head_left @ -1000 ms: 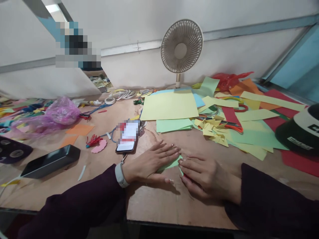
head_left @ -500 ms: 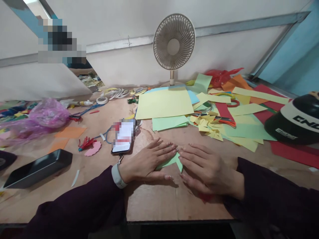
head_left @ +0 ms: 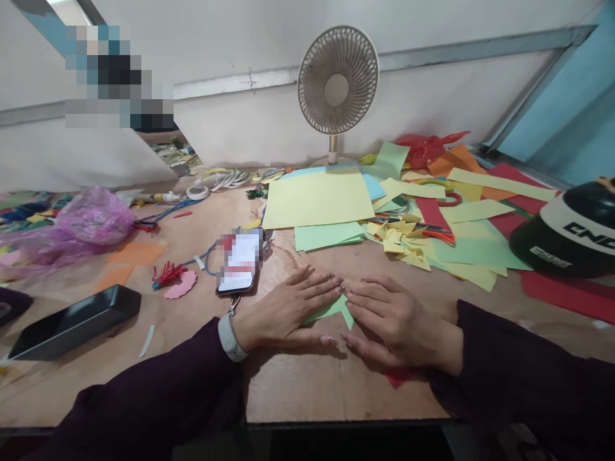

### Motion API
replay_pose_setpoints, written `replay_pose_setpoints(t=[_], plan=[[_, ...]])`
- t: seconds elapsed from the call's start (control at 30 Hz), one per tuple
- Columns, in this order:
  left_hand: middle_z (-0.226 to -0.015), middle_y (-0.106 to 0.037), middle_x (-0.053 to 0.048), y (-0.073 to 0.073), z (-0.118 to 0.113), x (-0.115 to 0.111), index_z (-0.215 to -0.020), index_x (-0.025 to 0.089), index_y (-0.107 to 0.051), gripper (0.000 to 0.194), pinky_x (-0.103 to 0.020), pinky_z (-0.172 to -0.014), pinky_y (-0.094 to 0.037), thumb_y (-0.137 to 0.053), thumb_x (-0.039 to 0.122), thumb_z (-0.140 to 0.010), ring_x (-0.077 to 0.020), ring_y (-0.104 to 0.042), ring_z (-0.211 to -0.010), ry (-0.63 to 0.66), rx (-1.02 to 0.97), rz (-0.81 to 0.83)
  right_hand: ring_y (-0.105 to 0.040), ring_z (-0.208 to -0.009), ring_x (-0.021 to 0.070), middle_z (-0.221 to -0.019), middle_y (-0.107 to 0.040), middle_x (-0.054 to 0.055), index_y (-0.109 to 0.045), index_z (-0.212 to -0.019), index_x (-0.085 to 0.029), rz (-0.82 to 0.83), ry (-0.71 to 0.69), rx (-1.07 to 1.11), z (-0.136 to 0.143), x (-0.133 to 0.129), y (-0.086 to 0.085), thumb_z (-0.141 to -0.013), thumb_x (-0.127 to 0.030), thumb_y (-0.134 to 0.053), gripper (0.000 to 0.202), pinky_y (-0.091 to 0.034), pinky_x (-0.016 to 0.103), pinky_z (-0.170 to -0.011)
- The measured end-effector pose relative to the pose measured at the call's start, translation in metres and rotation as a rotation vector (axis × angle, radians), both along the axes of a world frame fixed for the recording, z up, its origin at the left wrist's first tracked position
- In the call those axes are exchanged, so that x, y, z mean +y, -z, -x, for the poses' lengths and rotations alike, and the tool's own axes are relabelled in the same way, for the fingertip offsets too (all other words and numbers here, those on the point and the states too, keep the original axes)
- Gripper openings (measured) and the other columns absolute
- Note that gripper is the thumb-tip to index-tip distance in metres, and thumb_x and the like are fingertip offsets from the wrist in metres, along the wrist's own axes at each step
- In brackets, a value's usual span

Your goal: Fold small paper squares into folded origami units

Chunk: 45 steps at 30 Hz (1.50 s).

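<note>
Under both my hands lies a folded piece of light green paper [head_left: 331, 312], flat on the wooden table. My left hand [head_left: 293, 310] rests on its left part, palm down, fingers stretched out and thumb apart. Across from it, my right hand [head_left: 396, 314] presses on the right part with fingers extended and slightly bent. The fingertips of the two hands nearly meet over the paper, so much of its shape is hidden. A bit of red paper [head_left: 396, 376] shows beneath my right hand. A phone [head_left: 240, 262] lies just beyond my left wrist.
Yellow sheets [head_left: 317, 198] and green sheets [head_left: 331, 235] lie ahead, below a fan [head_left: 338, 80]. Folded yellow pieces [head_left: 398, 242] and coloured paper are heaped to the right, near a black-and-white container [head_left: 567, 230]. At left are a black box [head_left: 77, 323] and a pink plastic bag [head_left: 96, 218].
My right hand has shifted slightly left over the green paper, and more of the red paper shows beneath it. My left hand stays nearly where it was.
</note>
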<state>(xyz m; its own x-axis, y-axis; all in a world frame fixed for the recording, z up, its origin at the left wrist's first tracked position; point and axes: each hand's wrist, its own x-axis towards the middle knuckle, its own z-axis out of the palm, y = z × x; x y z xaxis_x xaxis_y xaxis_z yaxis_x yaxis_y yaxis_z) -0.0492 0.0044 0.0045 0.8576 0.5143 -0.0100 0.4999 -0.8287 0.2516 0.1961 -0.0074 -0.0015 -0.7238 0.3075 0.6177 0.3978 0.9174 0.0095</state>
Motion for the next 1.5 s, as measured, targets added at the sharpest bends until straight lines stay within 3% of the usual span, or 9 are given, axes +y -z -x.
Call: replay_pose_setpoints(t=[0.33,0.53,0.67,0.77,0.9,1.0,1.27,1.37,1.5], plan=[[-0.158,-0.027,-0.009,-0.001,-0.001,0.000,-0.154,0.019,-0.022,0.081,-0.046,-0.122,-0.007,-0.040,0.068,-0.093,-0.0263,-0.024,-0.147,-0.014,-0.003,-0.026,-0.057,-0.060,0.0162,-0.059,-0.061,0.003,-0.057,-0.060,-0.020,-0.019,0.040,0.049,-0.006,-0.006,-0.011,-0.090,-0.032,-0.056,0.032,-0.048,0.036,-0.074],[-0.140,-0.051,-0.016,0.002,-0.001,0.000,-0.138,0.015,-0.050,0.073,-0.045,-0.105,-0.037,-0.035,0.071,-0.092,-0.0308,-0.049,-0.126,-0.121,-0.041,-0.229,-0.062,-0.094,0.0211,-0.098,-0.070,0.010,-0.066,-0.103,-0.016,0.014,0.074,-0.075,-0.005,0.010,0.004,-0.093,-0.024,-0.054,0.018,-0.043,0.044,-0.099],[-0.108,-0.062,-0.011,0.000,-0.002,-0.002,-0.128,0.015,-0.058,0.064,-0.041,-0.088,-0.046,-0.032,0.065,-0.096,-0.0247,-0.056,-0.095,-0.165,-0.076,-0.296,-0.062,-0.096,0.0213,-0.103,-0.070,0.008,-0.068,-0.098,-0.019,0.009,0.168,-0.073,-0.011,0.032,0.012,-0.090,-0.011,-0.053,0.019,-0.037,0.051,-0.107],[-0.099,-0.063,-0.010,-0.002,-0.002,-0.005,-0.125,0.016,-0.059,0.050,-0.040,-0.082,-0.047,-0.035,0.052,-0.099,-0.0234,-0.057,-0.087,-0.169,-0.056,-0.335,-0.061,-0.104,0.0250,-0.108,-0.070,0.012,-0.068,-0.101,-0.017,-0.014,0.245,-0.003,-0.016,0.038,0.008,-0.090,-0.010,-0.053,0.020,-0.042,0.051,-0.103],[-0.119,-0.063,-0.012,-0.006,-0.003,-0.011,-0.133,0.018,-0.052,0.038,-0.042,-0.092,-0.047,-0.038,0.025,-0.099,-0.0246,-0.058,-0.108,-0.137,-0.121,-0.370,-0.061,-0.101,0.0240,-0.106,-0.069,0.010,-0.065,-0.107,-0.017,0.065,0.112,0.065,-0.019,0.032,-0.005,-0.086,-0.012,-0.053,0.024,-0.047,0.046,-0.096],[-0.138,-0.055,-0.011,-0.008,-0.008,-0.020,-0.143,0.018,-0.041,0.046,-0.042,-0.109,-0.039,-0.042,0.031,-0.099,-0.0241,-0.051,-0.128,-0.092,-0.128,-0.277,-0.062,-0.089,0.0197,-0.100,-0.069,0.008,-0.067,-0.102,-0.018,0.241,0.007,-0.064,-0.021,0.025,-0.015,-0.083,-0.014,-0.054,0.023,-0.051,0.034,-0.079],[-0.152,-0.038,-0.012,0.002,-0.014,-0.030,-0.149,0.016,-0.035,0.066,-0.049,-0.121,-0.020,-0.039,0.059,-0.098,-0.0287,-0.035,-0.142,-0.028,0.023,-0.112,-0.062,-0.079,0.0216,-0.089,-0.067,0.005,-0.066,-0.095,-0.021,0.435,0.439,-0.272,-0.025,0.018,-0.027,-0.081,-0.033,-0.066,0.019,-0.043,0.031,-0.064],[-0.153,-0.037,-0.011,0.003,-0.013,-0.029,-0.149,0.017,-0.035,0.066,-0.049,-0.122,-0.017,-0.039,0.058,-0.098,-0.0280,-0.033,-0.143,-0.042,0.023,-0.113,-0.061,-0.070,0.0191,-0.078,-0.067,0.002,-0.066,-0.089,-0.022,0.574,0.481,-0.276,-0.027,0.019,-0.030,-0.083,-0.038,-0.065,0.017,-0.039,0.029,-0.057],[-0.153,-0.036,-0.013,0.002,-0.013,-0.029,-0.150,0.018,-0.033,0.067,-0.050,-0.122,-0.017,-0.039,0.059,-0.098,-0.0283,-0.032,-0.143,-0.074,0.035,-0.113,-0.062,-0.066,0.0176,-0.075,-0.069,-0.001,-0.067,-0.101,-0.025,0.689,0.454,-0.245,-0.029,0.022,-0.031,-0.084,-0.040,-0.064,0.023,-0.039,0.028,-0.056]])
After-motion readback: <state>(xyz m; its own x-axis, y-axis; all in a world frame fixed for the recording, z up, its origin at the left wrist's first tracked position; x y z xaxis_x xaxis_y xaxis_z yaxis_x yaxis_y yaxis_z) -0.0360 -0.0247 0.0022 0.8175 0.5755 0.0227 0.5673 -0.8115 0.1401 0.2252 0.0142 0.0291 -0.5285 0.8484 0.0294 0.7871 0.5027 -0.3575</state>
